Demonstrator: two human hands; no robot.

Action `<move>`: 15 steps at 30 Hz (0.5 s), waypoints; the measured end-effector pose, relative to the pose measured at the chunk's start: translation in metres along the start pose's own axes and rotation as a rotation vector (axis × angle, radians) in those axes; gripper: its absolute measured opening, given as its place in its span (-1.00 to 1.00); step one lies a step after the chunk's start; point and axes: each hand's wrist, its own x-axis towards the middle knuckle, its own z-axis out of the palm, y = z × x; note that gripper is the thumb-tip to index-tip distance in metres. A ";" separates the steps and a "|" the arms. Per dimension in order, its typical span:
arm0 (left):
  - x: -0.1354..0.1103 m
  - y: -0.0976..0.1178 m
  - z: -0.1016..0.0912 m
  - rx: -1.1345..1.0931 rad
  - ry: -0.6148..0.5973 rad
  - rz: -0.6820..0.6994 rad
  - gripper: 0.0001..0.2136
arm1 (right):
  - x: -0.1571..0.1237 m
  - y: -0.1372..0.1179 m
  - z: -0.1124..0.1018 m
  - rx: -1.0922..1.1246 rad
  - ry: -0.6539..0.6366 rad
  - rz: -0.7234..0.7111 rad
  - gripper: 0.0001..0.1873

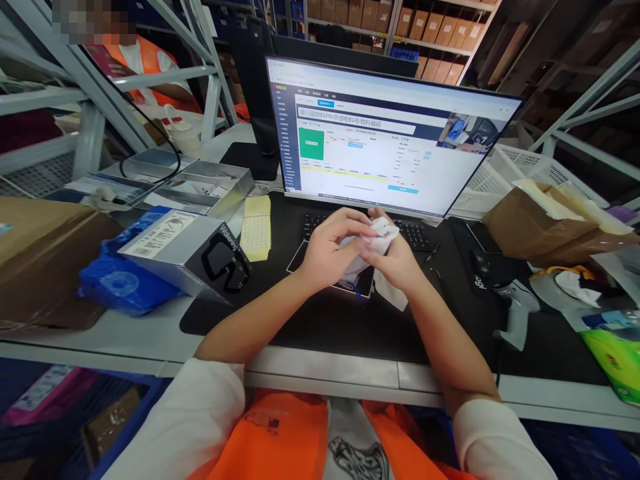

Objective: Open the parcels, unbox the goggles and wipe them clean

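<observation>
My left hand [330, 248] and my right hand [399, 261] meet over the keyboard's front edge. Between them is a crumpled white piece of paper or thin film [384, 230], pinched by the fingers of both. More white material hangs below my right hand; its exact kind is unclear. Under the hands lies a dark flat item with a white edge [367, 288], mostly hidden, with a small blue strand near it. The black keyboard [314, 223] shows on both sides of the hands.
A monitor [350, 160] stands behind the hands. To the left are a silver box with a goggles picture [187, 257], a blue plastic bag [120, 280] and yellow label sheets [256, 227]. A barcode scanner [517, 310] and an open carton [535, 223] sit right. Another person is back left.
</observation>
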 end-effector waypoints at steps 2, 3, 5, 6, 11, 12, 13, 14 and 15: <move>-0.001 0.001 0.001 -0.018 -0.074 -0.009 -0.92 | 0.003 0.001 -0.001 0.048 -0.080 0.018 0.05; -0.001 0.003 0.001 -0.009 -0.119 -0.004 -0.92 | 0.003 -0.001 -0.002 0.043 -0.098 -0.008 -0.01; -0.001 0.008 0.001 0.019 -0.224 0.022 -0.93 | 0.003 -0.008 -0.004 -0.016 -0.127 -0.109 -0.27; 0.000 0.010 0.002 0.029 -0.277 0.042 -0.92 | 0.002 -0.012 -0.005 -0.056 -0.142 -0.166 -0.42; 0.007 0.022 -0.008 0.133 -0.362 0.169 -0.81 | -0.001 -0.023 -0.011 -0.084 -0.088 -0.211 -0.58; 0.009 0.023 -0.014 0.180 -0.331 0.179 -0.77 | -0.001 -0.024 -0.013 -0.055 -0.052 -0.185 -0.61; 0.012 0.023 -0.021 0.242 -0.297 0.172 -0.75 | -0.001 -0.024 -0.016 -0.025 -0.015 -0.164 -0.65; 0.014 0.022 -0.029 0.319 -0.276 0.147 -0.76 | 0.000 -0.025 -0.020 0.004 0.025 -0.153 -0.70; 0.017 0.020 -0.037 0.408 -0.282 0.103 -0.79 | 0.001 -0.025 -0.025 0.030 0.064 -0.148 -0.74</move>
